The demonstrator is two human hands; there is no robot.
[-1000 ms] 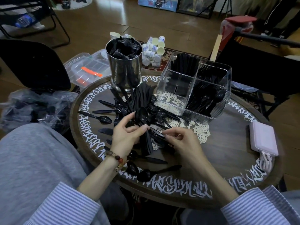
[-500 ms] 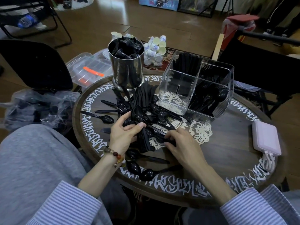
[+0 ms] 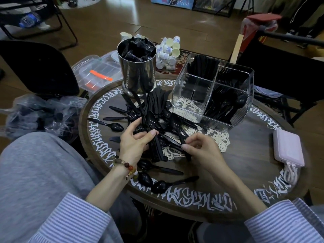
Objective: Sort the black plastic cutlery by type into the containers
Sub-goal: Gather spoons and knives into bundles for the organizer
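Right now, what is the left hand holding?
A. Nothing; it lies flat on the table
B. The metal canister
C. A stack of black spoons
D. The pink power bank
C: the left hand grips a stack of black spoons, bowls up, over the table, away from the pink power bank and metal canister.

White ornate lettering rings round table (image 3: 245,155) rim, unreadable; "Dead" on poster (image 3: 172,2) at top
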